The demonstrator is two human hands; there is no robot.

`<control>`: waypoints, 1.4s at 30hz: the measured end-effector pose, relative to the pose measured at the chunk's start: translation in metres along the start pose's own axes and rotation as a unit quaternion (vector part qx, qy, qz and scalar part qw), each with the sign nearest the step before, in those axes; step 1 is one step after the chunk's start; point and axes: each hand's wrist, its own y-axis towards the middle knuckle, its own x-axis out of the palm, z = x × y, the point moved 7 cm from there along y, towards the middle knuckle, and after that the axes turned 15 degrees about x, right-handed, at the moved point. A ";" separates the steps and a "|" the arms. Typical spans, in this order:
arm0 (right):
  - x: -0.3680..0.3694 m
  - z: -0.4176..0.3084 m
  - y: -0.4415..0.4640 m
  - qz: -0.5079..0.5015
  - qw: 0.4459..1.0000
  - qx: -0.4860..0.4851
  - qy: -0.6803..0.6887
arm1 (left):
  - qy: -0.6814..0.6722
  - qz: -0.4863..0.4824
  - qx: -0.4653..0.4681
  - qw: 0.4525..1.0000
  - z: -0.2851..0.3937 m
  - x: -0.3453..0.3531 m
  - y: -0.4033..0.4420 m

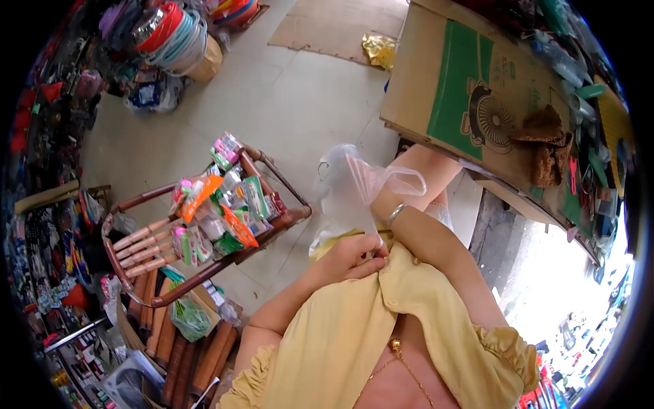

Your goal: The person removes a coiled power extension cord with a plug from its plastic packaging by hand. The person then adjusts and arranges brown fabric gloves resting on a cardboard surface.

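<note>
Okay, our left hand [357,257] looks pinched closed on the near edge of the clear bag [335,194]; bag spreads just beyond, around our right hand [368,183], grip unclear. Likely bag-handling step; next move calls for steady tension.

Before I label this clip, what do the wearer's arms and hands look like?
Short yellow sleeves with ruffles, bare forearms. A slim silver-coloured bracelet circles the right wrist; none shows on the left. Left hand ungloved; right hand partly hidden.
</note>
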 end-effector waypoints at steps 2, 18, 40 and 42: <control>0.002 0.015 -0.007 -0.001 1.000 0.004 0.000 | -0.021 -0.010 -0.006 1.000 -0.006 0.004 0.000; -0.029 0.045 0.004 -0.155 0.980 0.055 -0.111 | 0.003 0.298 -0.114 0.948 -0.083 -0.089 -0.061; -0.016 0.058 -0.056 -0.281 0.581 0.393 0.655 | 0.129 0.608 0.061 0.781 -0.082 -0.203 -0.048; -0.018 0.036 -0.056 -0.265 0.563 0.387 0.680 | 0.449 0.505 0.078 0.734 -0.043 -0.171 -0.033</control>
